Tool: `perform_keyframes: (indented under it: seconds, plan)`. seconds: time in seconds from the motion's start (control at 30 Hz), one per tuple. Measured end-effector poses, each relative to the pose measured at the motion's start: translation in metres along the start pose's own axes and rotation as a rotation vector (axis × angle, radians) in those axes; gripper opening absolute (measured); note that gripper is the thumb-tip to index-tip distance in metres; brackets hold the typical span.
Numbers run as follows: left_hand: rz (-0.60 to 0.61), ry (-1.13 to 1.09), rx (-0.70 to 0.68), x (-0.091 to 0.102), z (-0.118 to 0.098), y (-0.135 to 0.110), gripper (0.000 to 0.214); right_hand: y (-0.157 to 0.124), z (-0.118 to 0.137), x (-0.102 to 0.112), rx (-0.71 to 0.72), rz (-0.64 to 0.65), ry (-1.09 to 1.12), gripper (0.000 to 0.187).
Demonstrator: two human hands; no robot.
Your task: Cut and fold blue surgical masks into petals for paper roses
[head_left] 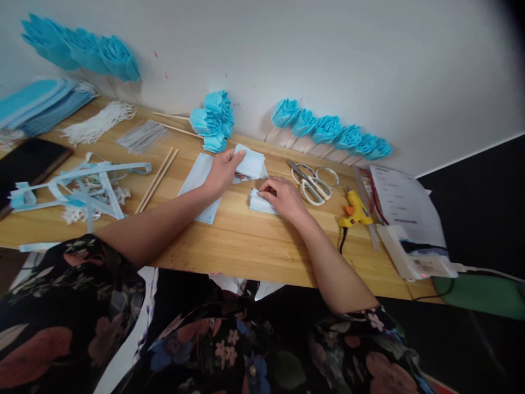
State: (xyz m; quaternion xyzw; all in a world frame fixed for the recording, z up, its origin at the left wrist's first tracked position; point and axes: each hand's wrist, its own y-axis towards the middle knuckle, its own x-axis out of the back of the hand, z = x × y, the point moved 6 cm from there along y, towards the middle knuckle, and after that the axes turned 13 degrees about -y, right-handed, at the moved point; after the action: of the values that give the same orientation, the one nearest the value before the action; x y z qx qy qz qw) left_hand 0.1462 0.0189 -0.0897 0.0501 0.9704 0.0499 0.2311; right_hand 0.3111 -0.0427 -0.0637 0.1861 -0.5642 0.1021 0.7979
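Right hand (285, 198): thumb and fingertips close together on a small stack of folded pale-blue pieces (261, 206), which rests on the tabletop (246, 246); whether a piece is pinched cannot be told.
Left hand (225, 171): clamped, thumb uppermost, on a loose stack of pale-blue pieces (251, 163), beyond and left of the right hand.
Pale-blue sheet (199, 171): flat, partly under the left forearm, just beside the left hand.
Scissors (314, 189): white-handled, just right of the right hand, tips pointing away.
Flower cluster (213, 120): bright blue, near the left hand, beyond it; thin stems reaching left.
Flower row (327, 129): bright blue, beyond the right hand, against the wall.
Glue gun (355, 212): yellow, black cord, right of the right hand.
Wooden sticks (155, 183): two, side by side, left of the left hand.
Thin strips (142, 137): greyish bundle, left of and beyond the left hand.
Cut strips (106, 191): pale-blue tangle, farther left of the left hand.
White cords (100, 121): heap, beyond the cut strips.
Power strip (410, 254): white, well right of the right hand.
Printed paper (406, 200): beyond the power strip.
Face masks (45, 106): blue pile, far left of the left hand.
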Motion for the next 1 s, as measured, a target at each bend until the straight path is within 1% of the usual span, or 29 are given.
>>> perform_keyframes:
  seconds: [0.17,0.37,0.47,0.63,0.83,0.9,1.0]
  plan:
    - [0.009,0.016,-0.013,0.001,0.001,0.001,0.036,0.000,0.001,0.001,0.032,-0.012,0.030,0.008]
    - [0.003,0.020,0.001,0.000,0.000,0.000,0.035,-0.002,0.003,0.009,0.112,-0.036,0.075,0.009]
    - [0.000,0.024,0.011,-0.001,0.000,0.000,0.035,-0.003,0.000,0.010,0.080,-0.023,0.138,0.008]
    - [-0.002,0.021,0.018,-0.001,-0.001,0.000,0.035,-0.001,-0.002,0.005,0.032,0.011,0.199,0.004]
    - [0.000,0.016,0.020,-0.001,-0.001,0.000,0.034,-0.002,-0.007,-0.002,-0.018,0.086,0.352,0.008]
    - [-0.002,0.013,0.018,-0.001,0.000,0.000,0.034,-0.001,-0.006,-0.004,-0.005,0.079,0.328,0.007]
    - [-0.010,0.003,0.018,-0.001,-0.002,0.000,0.032,0.000,-0.003,-0.004,0.045,0.026,0.243,0.007]
